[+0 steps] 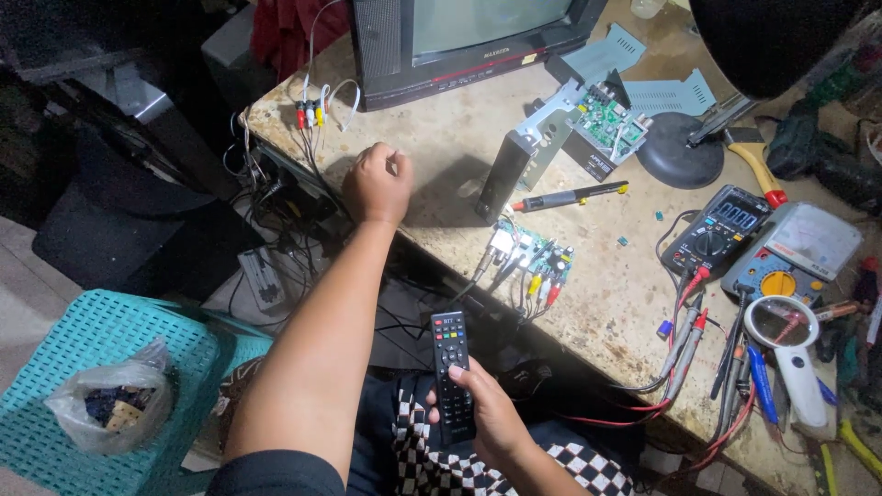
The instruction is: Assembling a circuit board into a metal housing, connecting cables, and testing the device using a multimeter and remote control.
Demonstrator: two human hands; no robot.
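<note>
Black remote control (451, 375) in right hand (491, 418), left hand (378, 183) – fisted – on workbench (597, 303)

Worn, stained beige worktop (441, 138) sat under bright lamp light, everything past it pretty dark. A teal perforated plastic stool (83, 340) stood on the pale tiled floor (18, 276) nearby.

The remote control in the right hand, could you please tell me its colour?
The remote control is black with small pale buttons and one red button at the top, seen in the head view.
</note>
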